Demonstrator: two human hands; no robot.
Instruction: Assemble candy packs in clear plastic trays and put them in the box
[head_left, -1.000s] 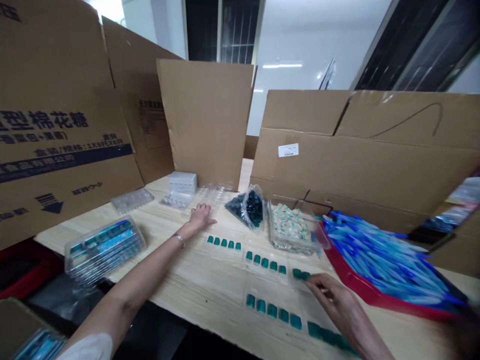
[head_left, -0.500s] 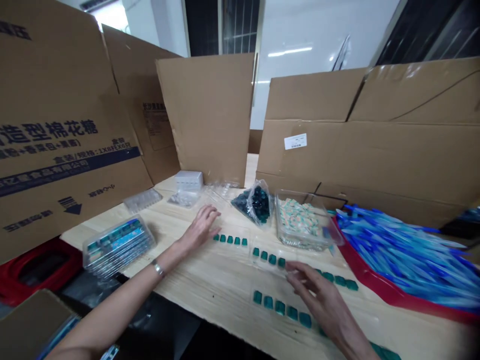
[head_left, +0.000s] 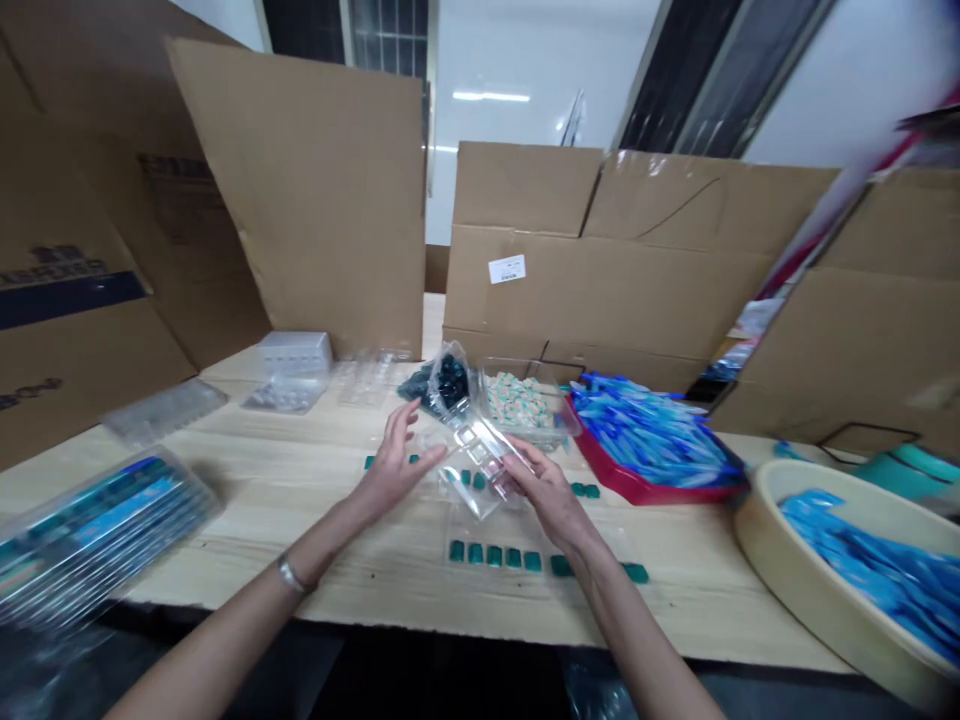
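My right hand [head_left: 551, 495] grips a clear plastic tray [head_left: 469, 500] with moulded square pockets, tilted above the table. To the tray's left, my left hand [head_left: 394, 462] has its fingers spread and holds nothing; whether the thumb touches the tray edge I cannot tell. Below and behind the hands lie clear trays with rows of teal pieces [head_left: 494, 556], partly covered by my hands and the held tray. Just beyond the held tray sits a clear bag of dark teal pieces [head_left: 452, 380]. Beside it stands a clear box with small pale orange-and-green pieces [head_left: 517, 400].
Filled clear trays are stacked [head_left: 105, 525] at the table's left edge. Clear packaging [head_left: 294, 355] stands behind. On the right are a red tray [head_left: 637, 492] of blue slender packets and a cream basin [head_left: 795, 585] with blue packets. Cardboard panels [head_left: 337, 210] wall the back.
A clear tray has come into my right hand, lifted off the table. My left hand has moved closer to my right hand. The view has turned right, bringing the cream basin into sight.
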